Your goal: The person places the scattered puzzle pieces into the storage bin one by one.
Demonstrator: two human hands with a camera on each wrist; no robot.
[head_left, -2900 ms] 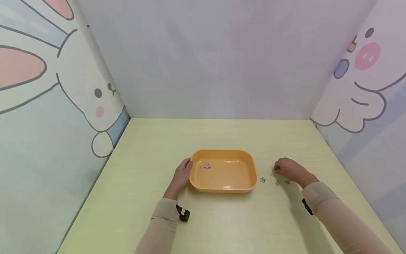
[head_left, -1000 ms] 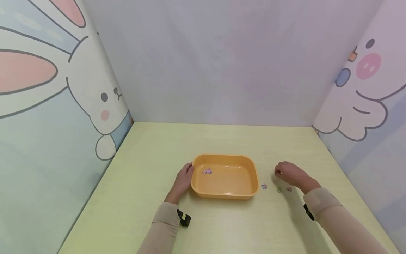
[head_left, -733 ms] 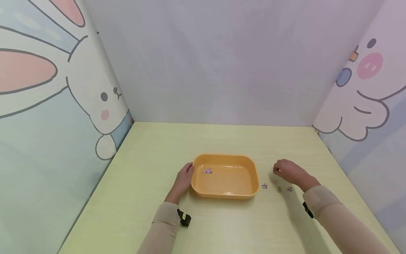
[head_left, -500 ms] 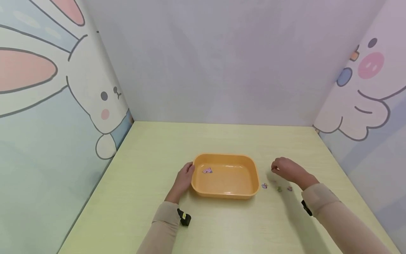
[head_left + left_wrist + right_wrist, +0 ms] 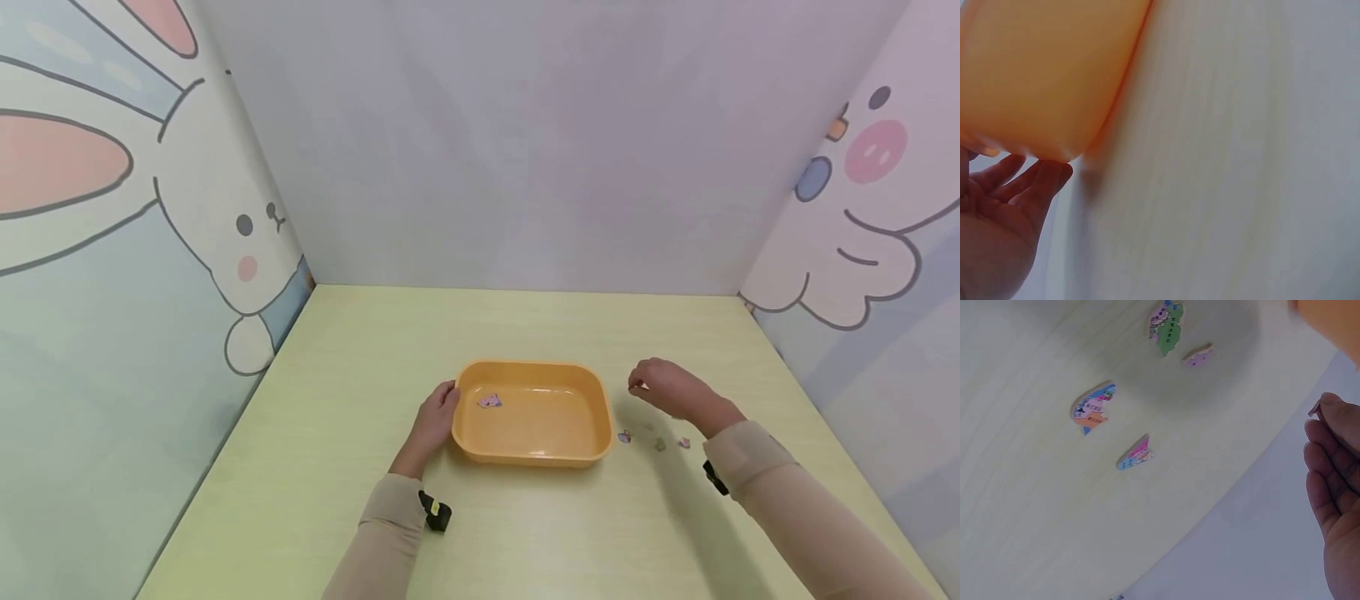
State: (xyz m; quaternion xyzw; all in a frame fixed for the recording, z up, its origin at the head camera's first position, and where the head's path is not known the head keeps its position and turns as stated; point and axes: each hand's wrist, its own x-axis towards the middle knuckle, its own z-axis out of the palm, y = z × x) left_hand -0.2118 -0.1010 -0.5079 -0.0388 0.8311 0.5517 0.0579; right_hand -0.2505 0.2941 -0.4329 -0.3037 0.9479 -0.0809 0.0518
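My left hand (image 5: 433, 421) holds the left end of an orange plastic tray (image 5: 532, 461); in the left wrist view its fingers (image 5: 1035, 187) touch the tray's outer wall. A small pinkish printed puzzle piece (image 5: 491, 401) lies inside the tray. Right of the tray, my right hand (image 5: 671, 390) is raised above the table, pinching a small thin puzzle piece (image 5: 1314, 410) between thumb and fingertips; most of it is hidden. Several map-like puzzle pieces lie below that hand, among them a green one (image 5: 1171, 331), a purple one (image 5: 1197, 357), a multicoloured one (image 5: 1092, 407) and a pink-and-blue one (image 5: 1135, 453).
The pale yellow-green table (image 5: 360, 350) meets a grey back wall (image 5: 510, 150). Cartoon-printed side walls stand left (image 5: 90, 350) and right (image 5: 885, 350). Black wrist devices (image 5: 435, 511) are worn at both sleeves.
My right hand has lifted and moved left toward the tray, pinching the small piece. The left hand and tray keep their place; the head view has shifted slightly.
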